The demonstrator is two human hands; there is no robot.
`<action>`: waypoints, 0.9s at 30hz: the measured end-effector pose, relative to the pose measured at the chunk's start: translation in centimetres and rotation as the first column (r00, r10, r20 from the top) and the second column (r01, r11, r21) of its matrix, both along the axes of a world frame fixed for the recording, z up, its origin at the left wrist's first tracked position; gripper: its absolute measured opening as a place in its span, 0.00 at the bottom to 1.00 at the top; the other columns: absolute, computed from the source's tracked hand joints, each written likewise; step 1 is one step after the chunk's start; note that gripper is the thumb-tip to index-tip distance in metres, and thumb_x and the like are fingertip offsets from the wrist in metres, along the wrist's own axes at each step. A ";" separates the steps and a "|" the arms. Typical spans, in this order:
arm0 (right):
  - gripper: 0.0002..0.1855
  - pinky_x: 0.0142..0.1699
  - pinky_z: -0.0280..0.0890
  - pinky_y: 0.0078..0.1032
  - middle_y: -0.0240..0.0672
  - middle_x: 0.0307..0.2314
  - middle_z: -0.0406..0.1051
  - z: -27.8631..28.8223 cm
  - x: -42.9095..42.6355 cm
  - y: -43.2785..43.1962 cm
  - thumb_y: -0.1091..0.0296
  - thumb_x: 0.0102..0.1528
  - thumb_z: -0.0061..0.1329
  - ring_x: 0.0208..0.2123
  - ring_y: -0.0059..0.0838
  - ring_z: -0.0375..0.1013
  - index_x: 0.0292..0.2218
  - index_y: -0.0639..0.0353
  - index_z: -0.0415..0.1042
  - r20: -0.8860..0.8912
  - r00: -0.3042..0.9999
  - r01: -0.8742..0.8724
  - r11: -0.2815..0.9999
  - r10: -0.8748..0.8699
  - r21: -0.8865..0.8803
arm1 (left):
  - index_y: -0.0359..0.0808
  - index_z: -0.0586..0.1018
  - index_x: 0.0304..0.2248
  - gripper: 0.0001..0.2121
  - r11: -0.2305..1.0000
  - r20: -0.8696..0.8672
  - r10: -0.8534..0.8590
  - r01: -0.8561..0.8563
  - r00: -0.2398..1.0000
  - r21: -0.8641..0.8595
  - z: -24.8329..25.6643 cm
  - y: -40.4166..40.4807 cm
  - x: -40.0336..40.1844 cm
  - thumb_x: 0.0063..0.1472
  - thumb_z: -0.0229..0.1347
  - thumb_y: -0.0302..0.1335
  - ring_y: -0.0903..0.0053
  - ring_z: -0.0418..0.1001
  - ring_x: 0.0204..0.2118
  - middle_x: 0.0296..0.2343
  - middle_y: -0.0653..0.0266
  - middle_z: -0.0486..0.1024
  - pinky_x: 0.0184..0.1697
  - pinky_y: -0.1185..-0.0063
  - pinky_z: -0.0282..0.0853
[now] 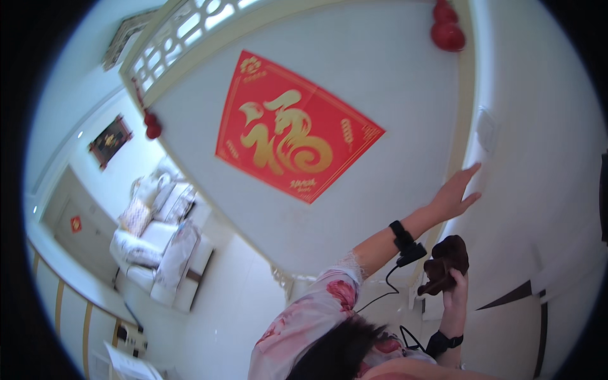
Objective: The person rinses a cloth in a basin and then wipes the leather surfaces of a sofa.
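My left hand (458, 192) reaches up and to the right with its fingers apart and nothing in it. Its fingertips are at the white wall, just below a white wall plate (485, 129), probably a switch; whether they touch the wall is unclear. Lower down, my right hand (457, 287) grips a dark brown, crumpled cloth (445, 263). Black straps sit on both wrists, and the left one carries a small box with a cable. A pale panel (403, 95) with a red and gold paper decoration (289, 133) stands beside the left arm.
Red gourd ornaments (447, 28) hang at the panel's edges. Beyond it at the left are a covered sofa (161, 242), a grey door (78, 228) and a framed picture (110, 141). Papers (128, 363) show at the bottom left. Dark hair and a floral sleeve fill the lower middle.
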State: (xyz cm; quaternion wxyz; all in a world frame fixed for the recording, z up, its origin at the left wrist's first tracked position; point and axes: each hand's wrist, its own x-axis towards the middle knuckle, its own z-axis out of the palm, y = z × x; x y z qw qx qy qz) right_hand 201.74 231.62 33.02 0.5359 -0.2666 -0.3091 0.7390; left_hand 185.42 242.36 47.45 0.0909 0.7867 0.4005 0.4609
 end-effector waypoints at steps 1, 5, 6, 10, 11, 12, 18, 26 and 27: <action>0.32 0.53 0.63 0.33 0.42 0.47 0.65 0.5 -0.3 0.0 0.71 0.49 0.44 0.49 0.37 0.67 0.56 0.63 0.55 0.011 0.999 -0.044 0.999 0.044 -0.014 | 0.36 0.54 0.59 0.30 0.999 0.000 0.031 -0.031 1.000 0.026 -1.5 -1.1 -0.5 0.61 0.51 0.33 0.57 0.59 0.57 0.54 0.49 0.60 0.58 0.69 0.57; 0.31 0.48 0.66 0.35 0.44 0.46 0.65 2.3 -3.0 -0.8 0.74 0.50 0.44 0.46 0.40 0.68 0.56 0.62 0.55 -0.034 0.972 -0.232 0.973 0.231 -0.009 | 0.39 0.55 0.59 0.27 0.840 0.373 0.028 0.180 0.928 -0.511 -9.5 -8.4 -5.2 0.64 0.49 0.34 0.70 0.65 0.52 0.53 0.59 0.63 0.52 0.73 0.65; 0.31 0.47 0.67 0.35 0.44 0.46 0.65 1.4 -4.2 -1.0 0.73 0.50 0.44 0.45 0.40 0.69 0.55 0.62 0.55 -0.028 0.950 -0.310 0.950 0.310 0.027 | 0.40 0.55 0.59 0.26 0.776 0.495 0.106 0.240 0.862 -0.583 -11.2 -11.3 -6.3 0.65 0.47 0.35 0.72 0.65 0.52 0.52 0.61 0.64 0.52 0.73 0.65; 0.28 0.46 0.68 0.33 0.45 0.45 0.65 0.4 -9.5 -4.9 0.74 0.49 0.44 0.44 0.39 0.70 0.53 0.62 0.56 0.084 0.875 -0.483 0.872 0.477 0.076 | 0.44 0.56 0.59 0.24 0.629 0.639 0.511 0.256 0.576 -0.734 -14.3 -23.1 -9.1 0.67 0.44 0.39 0.77 0.65 0.51 0.49 0.64 0.66 0.51 0.72 0.66; 0.28 0.46 0.67 0.32 0.43 0.45 0.65 0.5 -10.9 -6.5 0.75 0.49 0.44 0.43 0.37 0.69 0.53 0.60 0.56 0.090 0.823 -0.567 0.822 0.561 0.054 | 0.46 0.56 0.60 0.24 0.617 0.633 0.553 0.244 0.542 -0.748 -15.7 -25.9 -9.9 0.67 0.43 0.41 0.77 0.65 0.51 0.48 0.65 0.66 0.48 0.73 0.68; 0.29 0.46 0.67 0.32 0.41 0.44 0.65 0.3 -12.2 -8.0 0.75 0.50 0.45 0.43 0.35 0.69 0.53 0.60 0.55 0.131 0.788 -0.611 0.791 0.602 0.044 | 0.45 0.56 0.59 0.24 0.599 0.633 0.604 0.248 0.484 -0.761 -16.5 -28.5 -10.6 0.67 0.43 0.40 0.78 0.67 0.49 0.48 0.65 0.67 0.47 0.73 0.69; 0.26 0.49 0.63 0.25 0.38 0.42 0.64 -1.5 -21.9 -19.2 0.68 0.51 0.52 0.44 0.27 0.65 0.49 0.57 0.58 0.411 0.570 -0.806 0.583 0.712 0.109 | 0.40 0.58 0.58 0.23 0.689 0.707 0.694 0.159 0.136 -0.707 -19.4 -43.4 -14.7 0.66 0.45 0.38 0.79 0.72 0.43 0.46 0.65 0.68 0.43 0.75 0.73; 0.12 0.53 0.59 0.25 0.41 0.46 0.64 -6.2 -37.4 -43.6 0.75 0.54 0.47 0.46 0.29 0.64 0.40 0.61 0.63 0.536 0.398 -0.917 0.311 0.745 0.249 | 0.33 0.74 0.43 0.11 0.480 0.645 0.731 -0.505 -0.222 -0.717 -21.7 -67.5 -22.2 0.62 0.46 0.24 0.85 0.72 0.32 0.32 0.66 0.75 0.31 0.85 0.68; 0.10 0.53 0.59 0.23 0.42 0.47 0.64 -6.3 -39.0 -46.5 0.76 0.54 0.46 0.47 0.28 0.64 0.40 0.61 0.63 0.544 0.370 -0.927 0.261 0.753 0.269 | 0.33 0.75 0.42 0.10 0.405 0.650 0.721 -0.615 -0.239 -0.676 -22.5 -70.4 -23.3 0.62 0.47 0.24 0.86 0.71 0.30 0.31 0.67 0.75 0.30 0.86 0.67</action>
